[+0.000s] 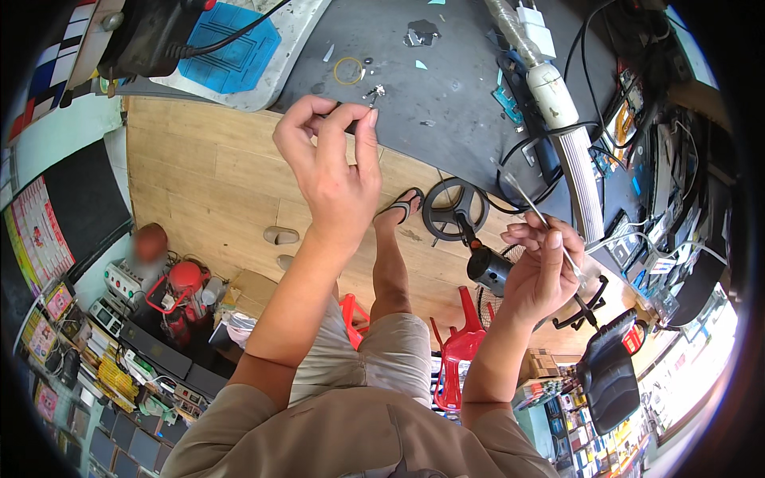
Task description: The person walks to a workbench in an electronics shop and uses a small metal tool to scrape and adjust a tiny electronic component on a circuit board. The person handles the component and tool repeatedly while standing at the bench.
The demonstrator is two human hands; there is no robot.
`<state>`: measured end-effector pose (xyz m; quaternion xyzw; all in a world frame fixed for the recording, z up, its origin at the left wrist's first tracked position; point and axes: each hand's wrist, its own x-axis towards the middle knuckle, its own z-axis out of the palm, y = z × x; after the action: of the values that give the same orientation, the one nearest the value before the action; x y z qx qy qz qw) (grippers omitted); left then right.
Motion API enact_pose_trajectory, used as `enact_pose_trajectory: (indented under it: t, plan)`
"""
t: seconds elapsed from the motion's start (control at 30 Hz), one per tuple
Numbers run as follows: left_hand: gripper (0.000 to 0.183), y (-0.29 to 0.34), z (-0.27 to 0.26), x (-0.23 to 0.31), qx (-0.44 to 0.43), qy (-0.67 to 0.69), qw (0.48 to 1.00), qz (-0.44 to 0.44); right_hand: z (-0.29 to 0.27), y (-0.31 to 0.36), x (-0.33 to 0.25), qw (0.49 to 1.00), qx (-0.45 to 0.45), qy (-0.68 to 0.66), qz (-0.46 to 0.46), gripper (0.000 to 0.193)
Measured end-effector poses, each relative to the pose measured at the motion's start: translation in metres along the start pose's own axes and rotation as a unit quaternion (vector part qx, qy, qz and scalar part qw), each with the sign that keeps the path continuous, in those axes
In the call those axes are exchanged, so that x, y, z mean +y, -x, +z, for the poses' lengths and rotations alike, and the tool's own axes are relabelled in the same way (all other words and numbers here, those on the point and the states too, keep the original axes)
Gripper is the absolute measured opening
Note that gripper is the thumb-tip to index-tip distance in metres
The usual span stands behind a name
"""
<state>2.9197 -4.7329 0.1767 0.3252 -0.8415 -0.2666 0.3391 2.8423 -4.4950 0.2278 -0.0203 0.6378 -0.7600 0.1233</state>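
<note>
My left hand [335,163] is raised at the near edge of the dark grey bench [446,80]. Its thumb and fingers are pinched around a small dark piece, mostly hidden by the fingers. Just past the fingertips lies a small crumpled silvery scrap [374,92]; whether it touches the held piece I cannot tell. My right hand [542,267], farther right and lower, holds a thin metal pry tool [522,191] with flattened ends. The tool slants up and left, one tip over the bench edge. A yellow rubber band [348,71] lies beyond my left hand.
A blue mat [233,48] rests on a pale board at the bench's left. A white ribbed hose [575,179] with black cables crosses the right side, beside piled electronic parts [637,239]. Below are a black wheel-shaped base [456,209] and a red plastic stool [460,350].
</note>
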Motion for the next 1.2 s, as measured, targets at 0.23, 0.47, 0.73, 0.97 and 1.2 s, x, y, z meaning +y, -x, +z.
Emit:
enact_pose_trajectory:
  t: [0.23,0.47,0.73,0.97,1.2]
  plan:
    - [0.016,0.000,0.000,-0.005,0.007,0.016,1.000,0.005,0.014,-0.002,0.002,1.000,-0.021,-0.008,0.000,0.022]
    - [0.019,-0.005,0.008,-0.009,0.012,0.026,0.999,0.014,0.028,-0.011,0.007,0.999,-0.032,-0.024,-0.012,0.021]
    - [0.018,-0.004,0.007,-0.009,0.011,0.048,0.999,-0.009,0.031,-0.009,0.009,0.999,-0.033,-0.026,-0.004,0.020]
    - [0.018,-0.004,0.006,-0.009,0.001,0.052,0.998,-0.022,0.032,-0.010,0.010,0.999,-0.037,-0.021,-0.003,0.020]
    - [0.017,-0.004,0.005,-0.009,-0.005,0.056,0.998,-0.025,0.032,-0.010,0.011,0.999,-0.035,-0.016,-0.002,0.021]
